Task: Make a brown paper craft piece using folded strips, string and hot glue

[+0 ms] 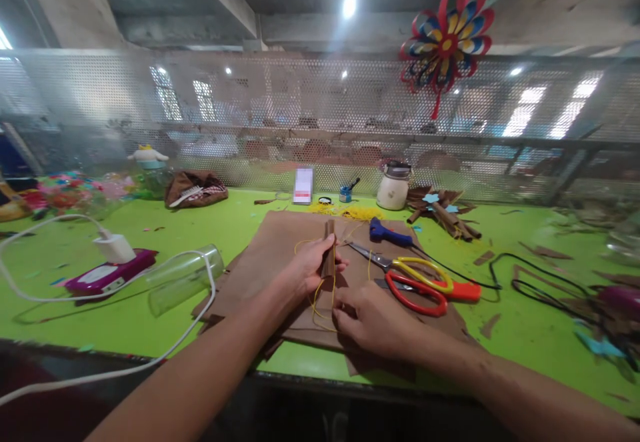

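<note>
My left hand is closed round a narrow brown paper roll that stands nearly upright over a sheet of brown paper. A thin yellow thread loops round the roll and trails down. My right hand lies just below it, fingers pinched on the thread's lower end. Scissors with yellow and red handles lie on the paper right of my hands. A blue and orange glue gun lies behind them.
The green table holds a tipped clear plastic cup, a magenta device with a white charger and cable, a phone, a white jar, brown paper rolls and black cord. A perforated metal screen carries a paper pinwheel.
</note>
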### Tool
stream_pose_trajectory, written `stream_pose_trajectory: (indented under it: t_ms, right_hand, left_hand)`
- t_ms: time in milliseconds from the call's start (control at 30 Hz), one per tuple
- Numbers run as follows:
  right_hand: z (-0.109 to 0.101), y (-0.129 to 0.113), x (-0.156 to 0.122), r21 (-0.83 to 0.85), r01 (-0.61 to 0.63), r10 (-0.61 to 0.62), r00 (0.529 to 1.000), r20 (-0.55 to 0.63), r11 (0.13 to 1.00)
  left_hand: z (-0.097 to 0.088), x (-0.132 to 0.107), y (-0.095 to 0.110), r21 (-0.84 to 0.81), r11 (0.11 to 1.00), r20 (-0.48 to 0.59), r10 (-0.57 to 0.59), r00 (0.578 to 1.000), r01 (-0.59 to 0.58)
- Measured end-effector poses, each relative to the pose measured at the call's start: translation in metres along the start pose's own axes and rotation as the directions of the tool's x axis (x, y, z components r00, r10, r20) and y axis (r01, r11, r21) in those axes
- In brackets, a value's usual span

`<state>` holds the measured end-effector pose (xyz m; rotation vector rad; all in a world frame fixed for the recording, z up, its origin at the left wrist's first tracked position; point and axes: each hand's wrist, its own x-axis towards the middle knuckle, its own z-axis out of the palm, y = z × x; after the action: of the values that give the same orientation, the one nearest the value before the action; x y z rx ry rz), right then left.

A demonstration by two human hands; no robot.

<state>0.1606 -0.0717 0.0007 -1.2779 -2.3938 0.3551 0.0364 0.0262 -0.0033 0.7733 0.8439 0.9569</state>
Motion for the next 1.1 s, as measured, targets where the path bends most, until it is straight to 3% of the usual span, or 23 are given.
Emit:
stream_pose_trajectory:
  t_ms: [433, 567, 633, 700, 733, 767, 800, 833, 900, 933, 1000, 1100]
  right_hand:
    - [-0.007, 0.000, -0.003, -0.084, -0.003, 0.013, 0.992, 0.123, 0.996]
    - [-0.021, -0.001, -0.005, -0.070, 0.087, -0.069, 0.973, 0.219, 0.994]
    - [-0.035, -0.001, -0.008, 0.052, 0.193, -0.198, 0.900, 0.388, 0.980]
    - [-0.052, 0.000, -0.010, 0.262, 0.252, -0.358, 0.757, 0.547, 0.932]
    - [-0.060, 0.001, -0.011, 0.358, 0.244, -0.420, 0.694, 0.585, 0.902]
    - [-0.068, 0.003, -0.011, 0.422, 0.224, -0.454, 0.666, 0.592, 0.879]
    - [-0.073, 0.007, -0.010, 0.446, 0.206, -0.454, 0.684, 0.571, 0.871]
    - [-0.077, 0.011, -0.008, 0.426, 0.194, -0.415, 0.745, 0.522, 0.884]
    - [-0.079, 0.024, -0.001, 0.295, 0.152, -0.249, 0.911, 0.327, 0.943]
    - [-0.076, 0.032, 0.004, 0.224, 0.107, -0.150, 0.971, 0.184, 0.969]
    - [-0.068, 0.048, 0.016, 0.192, 0.007, 0.007, 0.997, -0.075, 0.981]
    - [-0.054, 0.068, 0.031, 0.415, -0.086, 0.190, 0.957, -0.217, 0.906]
  left_hand:
    - [0.000, -0.006, 0.011, -0.042, 0.998, 0.045, 0.045, 0.998, -0.043]
    - [-0.002, -0.006, 0.011, -0.035, 0.998, 0.090, 0.046, 0.995, -0.043]
    - [-0.003, -0.006, 0.010, -0.030, 0.999, 0.118, 0.049, 0.992, -0.045]
    - [-0.003, -0.005, 0.009, -0.011, 0.998, 0.132, 0.060, 0.989, -0.059]
    - [-0.003, -0.005, 0.008, 0.009, 0.998, 0.135, 0.067, 0.989, -0.069]
    - [-0.003, -0.006, 0.007, 0.032, 0.996, 0.138, 0.075, 0.988, -0.081]
    - [-0.002, -0.006, 0.007, 0.057, 0.994, 0.146, 0.083, 0.986, -0.092]
    - [-0.001, -0.006, 0.006, 0.081, 0.992, 0.160, 0.086, 0.983, -0.100]
    - [0.001, -0.008, 0.004, 0.115, 0.988, 0.209, 0.076, 0.975, -0.101]
    - [0.002, -0.008, 0.003, 0.127, 0.987, 0.237, 0.066, 0.969, -0.099]
    - [0.004, -0.010, 0.002, 0.155, 0.984, 0.288, 0.043, 0.957, -0.091]
    - [0.007, -0.014, 0.002, 0.220, 0.971, 0.332, 0.010, 0.943, -0.088]
